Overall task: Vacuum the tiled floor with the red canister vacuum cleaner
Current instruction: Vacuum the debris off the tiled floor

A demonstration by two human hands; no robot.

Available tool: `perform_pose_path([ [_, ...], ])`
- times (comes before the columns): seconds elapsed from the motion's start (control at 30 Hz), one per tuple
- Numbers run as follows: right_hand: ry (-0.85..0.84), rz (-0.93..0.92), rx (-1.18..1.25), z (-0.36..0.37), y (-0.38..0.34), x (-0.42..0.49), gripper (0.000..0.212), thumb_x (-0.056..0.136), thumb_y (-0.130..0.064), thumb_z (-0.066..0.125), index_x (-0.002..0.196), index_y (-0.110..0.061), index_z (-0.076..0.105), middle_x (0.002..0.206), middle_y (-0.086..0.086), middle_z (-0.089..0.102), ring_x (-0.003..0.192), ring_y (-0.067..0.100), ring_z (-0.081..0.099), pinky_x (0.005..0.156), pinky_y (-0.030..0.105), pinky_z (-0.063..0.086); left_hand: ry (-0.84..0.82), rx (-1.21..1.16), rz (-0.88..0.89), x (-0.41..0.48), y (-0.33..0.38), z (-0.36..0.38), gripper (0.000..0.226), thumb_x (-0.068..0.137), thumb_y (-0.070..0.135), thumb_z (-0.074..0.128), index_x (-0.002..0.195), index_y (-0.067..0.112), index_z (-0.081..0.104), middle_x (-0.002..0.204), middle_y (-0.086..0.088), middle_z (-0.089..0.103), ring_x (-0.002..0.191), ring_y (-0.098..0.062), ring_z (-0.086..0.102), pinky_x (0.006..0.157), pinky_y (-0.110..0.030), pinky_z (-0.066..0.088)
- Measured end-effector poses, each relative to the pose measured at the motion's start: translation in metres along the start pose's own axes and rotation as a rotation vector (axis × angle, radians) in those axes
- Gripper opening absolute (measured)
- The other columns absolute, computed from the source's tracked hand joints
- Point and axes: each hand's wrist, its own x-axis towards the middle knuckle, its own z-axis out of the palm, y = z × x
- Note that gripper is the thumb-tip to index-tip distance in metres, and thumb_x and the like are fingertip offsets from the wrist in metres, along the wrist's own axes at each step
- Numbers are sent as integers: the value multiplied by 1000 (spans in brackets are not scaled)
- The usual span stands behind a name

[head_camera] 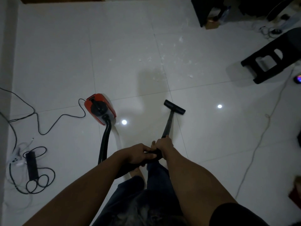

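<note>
Both hands gripped the slim black vacuum wand point(168, 123), left hand point(138, 154) behind, right hand point(163, 145) ahead. From the fingers its long axis ran forward to the black bar-shaped floor head point(174, 107); white scraps point(162, 59) lay beyond on the glossy white tiled floor point(65, 54), the red canister vacuum cleaner point(100, 109) forward-left.

Bare forearms point(91, 185), black short sleeve point(236, 214), dark trousers point(156, 178), bare foot point(137, 172)

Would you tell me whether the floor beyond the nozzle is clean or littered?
Littered: white scraps lie scattered on the tiled floor beyond the nozzle.
</note>
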Motion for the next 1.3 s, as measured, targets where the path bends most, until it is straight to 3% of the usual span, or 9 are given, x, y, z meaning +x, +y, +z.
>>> perform_pose_path([
  [0.13, 12, 12, -75, -16, 7, -1, 58, 92, -7, 45, 147, -9, 28, 137, 20, 48, 119, 35, 55, 96, 42, 50, -13, -10, 1, 9, 9, 14, 47, 102, 40, 54, 145, 24, 51, 69, -1, 60, 36, 2, 54, 39, -10, 40],
  [0.23, 72, 24, -287, -28, 3, -1, 64, 95, -12, 45, 154, -8, 19, 130, 17, 54, 109, 31, 59, 74, 32, 49, -15, -11, -18, 18, 14, 22, 49, 100, 47, 54, 146, 30, 48, 72, -5, 62, 39, -4, 56, 40, -17, 45],
  [0.33, 72, 14, -367, -42, 2, 5, 62, 96, -12, 44, 153, -5, 20, 128, 16, 56, 107, 31, 59, 69, 31, 45, -21, -43, -39, 33, 17, 33, 52, 97, 52, 56, 145, 34, 49, 75, -9, 65, 42, -12, 59, 42, -23, 48],
  [0.5, 62, 4, -397, -72, 1, 28, 58, 96, -12, 46, 150, -5, 26, 128, 17, 56, 101, 29, 59, 58, 30, 43, -24, -74, -41, 64, 33, 48, 58, 89, 60, 57, 142, 38, 50, 103, -17, 73, 79, -38, 73, 74, -49, 62],
  [0.57, 58, -9, -403, -82, -3, 38, 62, 95, -11, 46, 153, -8, 23, 129, 16, 55, 106, 30, 59, 66, 31, 44, -11, -98, -52, 74, 41, 50, 62, 86, 63, 57, 142, 40, 49, 103, -17, 73, 83, -40, 73, 75, -54, 61],
  [0.83, -38, -89, -577, -115, -46, 77, 72, 97, -11, 44, 158, -16, 5, 142, 15, 46, 119, 30, 54, 74, 27, 40, 74, -204, -98, 106, 85, 42, 57, 94, 55, 56, 147, 35, 46, 90, -15, 72, 63, -31, 71, 65, -45, 62],
  [1.0, -119, -181, -516, -138, -79, 97, 57, 96, -9, 44, 150, -11, 26, 142, 14, 45, 126, 29, 49, 84, 28, 37, 148, -305, -85, 125, 116, 32, 55, 98, 49, 56, 148, 31, 45, 77, -12, 66, 45, -19, 61, 47, -30, 52],
  [1.2, -139, -237, -594, -154, -126, 131, 55, 95, -10, 44, 148, -10, 30, 142, 16, 45, 127, 32, 48, 90, 32, 40, 237, -337, -60, 156, 146, 8, 53, 100, 48, 54, 148, 28, 46, 80, -13, 68, 56, -24, 63, 60, -39, 56],
  [1.3, -130, -250, -668, -154, -145, 147, 56, 95, -10, 43, 149, -8, 27, 143, 16, 44, 127, 31, 48, 85, 29, 37, 262, -332, -53, 171, 152, -8, 53, 100, 47, 53, 148, 26, 47, 75, -9, 68, 46, -12, 62, 49, -23, 51],
])
